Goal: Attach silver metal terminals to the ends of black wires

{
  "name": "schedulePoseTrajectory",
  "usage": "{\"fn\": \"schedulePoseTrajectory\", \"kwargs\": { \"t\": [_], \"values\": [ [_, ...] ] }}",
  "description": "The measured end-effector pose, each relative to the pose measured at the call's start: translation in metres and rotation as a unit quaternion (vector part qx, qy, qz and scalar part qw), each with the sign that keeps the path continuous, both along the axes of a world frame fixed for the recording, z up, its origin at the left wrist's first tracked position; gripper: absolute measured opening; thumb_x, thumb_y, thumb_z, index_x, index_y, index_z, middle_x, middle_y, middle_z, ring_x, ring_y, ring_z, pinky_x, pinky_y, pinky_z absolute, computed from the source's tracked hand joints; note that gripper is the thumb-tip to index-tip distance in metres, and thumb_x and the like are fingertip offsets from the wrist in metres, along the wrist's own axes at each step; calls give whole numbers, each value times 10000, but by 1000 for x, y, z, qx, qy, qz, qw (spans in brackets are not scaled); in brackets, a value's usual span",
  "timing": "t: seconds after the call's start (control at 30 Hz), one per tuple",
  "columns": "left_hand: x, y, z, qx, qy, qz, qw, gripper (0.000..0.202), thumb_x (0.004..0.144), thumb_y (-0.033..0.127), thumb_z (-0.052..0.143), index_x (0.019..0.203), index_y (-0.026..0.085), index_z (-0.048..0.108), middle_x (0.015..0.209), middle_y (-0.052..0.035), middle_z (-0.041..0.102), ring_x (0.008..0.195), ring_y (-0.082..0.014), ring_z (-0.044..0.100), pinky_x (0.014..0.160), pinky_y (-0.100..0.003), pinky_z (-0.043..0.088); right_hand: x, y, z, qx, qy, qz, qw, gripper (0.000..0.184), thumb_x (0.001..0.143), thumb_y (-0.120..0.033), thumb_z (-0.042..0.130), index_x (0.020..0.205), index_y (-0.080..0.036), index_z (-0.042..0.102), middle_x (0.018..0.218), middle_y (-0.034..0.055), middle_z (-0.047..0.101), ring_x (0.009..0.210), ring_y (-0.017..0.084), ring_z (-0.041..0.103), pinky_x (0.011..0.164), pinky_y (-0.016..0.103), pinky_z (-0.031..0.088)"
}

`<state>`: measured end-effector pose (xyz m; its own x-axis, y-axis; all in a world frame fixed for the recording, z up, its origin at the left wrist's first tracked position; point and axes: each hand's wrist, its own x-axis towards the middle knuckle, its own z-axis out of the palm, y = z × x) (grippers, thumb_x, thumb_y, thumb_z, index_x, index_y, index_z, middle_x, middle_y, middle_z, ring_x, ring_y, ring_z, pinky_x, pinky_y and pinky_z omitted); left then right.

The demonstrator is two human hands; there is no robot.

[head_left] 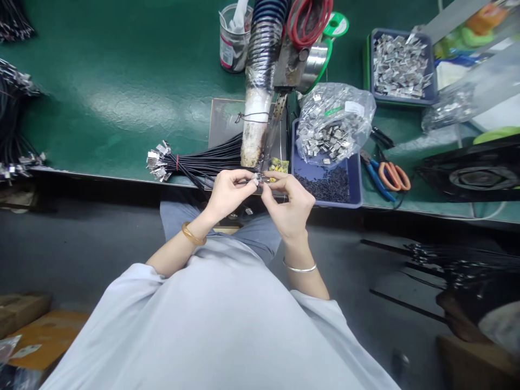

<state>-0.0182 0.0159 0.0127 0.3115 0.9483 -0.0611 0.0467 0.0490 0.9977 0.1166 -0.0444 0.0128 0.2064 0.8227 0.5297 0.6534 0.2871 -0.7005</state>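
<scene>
Near the bench's front edge, my left hand (231, 194) and my right hand (289, 201) meet fingertip to fingertip. Both are closed in a pinch around a small metal connector (261, 178), mostly covered by the fingers. Just behind them hangs the whitish end of an extraction hose (252, 138), beside a soldering fixture (280, 103). A bundle of black cables (211, 157) with metal plugs (159, 161) at its left end lies to the left of my hands, tied with a red band. Small yellow pieces (279, 164) sit right behind my right fingers.
Right of my hands stands a blue tray (357, 184) with short black tubes (325, 184) and a plastic bag (337, 122) of metal shells. Beyond are blue-handled pliers (377, 176), orange-handled scissors (394, 176), another tray (434, 81) and solder spools (314, 65). More cables (16, 124) lie far left.
</scene>
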Motion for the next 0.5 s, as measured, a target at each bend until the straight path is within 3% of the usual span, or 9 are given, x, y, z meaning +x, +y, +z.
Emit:
{"fn": "schedulePoseTrajectory", "kwargs": {
  "t": [0.07,0.23,0.33,0.5],
  "values": [
    [0,-1,0,9,-9,7,1000,111,713,213,681,674,121,728,533,45,525,498,-53,374,492,-192,297,-2,0,-1,-2,48,-14,999,141,854,-163,671,751,-235,606,946,38,800,836,176,772,713,289,639],
    [-2,-5,-1,40,-47,10,998,120,713,240,671,691,131,716,575,26,562,512,-61,384,499,-194,304,-1,1,-3,-78,174,6,982,133,855,-230,692,745,-213,620,944,40,799,737,160,767,673,278,644],
    [-3,-7,-2,36,-27,8,999,154,708,261,657,697,128,733,525,44,495,490,-56,327,485,-202,274,0,0,-1,-50,123,6,991,117,848,-202,701,746,-220,645,908,27,795,797,171,767,691,283,639],
    [-1,-7,-1,35,-14,17,999,140,718,247,634,692,134,711,555,41,520,508,-58,341,494,-190,316,0,1,-1,-5,18,-2,1000,140,881,-188,676,755,-243,650,895,18,783,842,188,757,723,316,630]
  ]
}}
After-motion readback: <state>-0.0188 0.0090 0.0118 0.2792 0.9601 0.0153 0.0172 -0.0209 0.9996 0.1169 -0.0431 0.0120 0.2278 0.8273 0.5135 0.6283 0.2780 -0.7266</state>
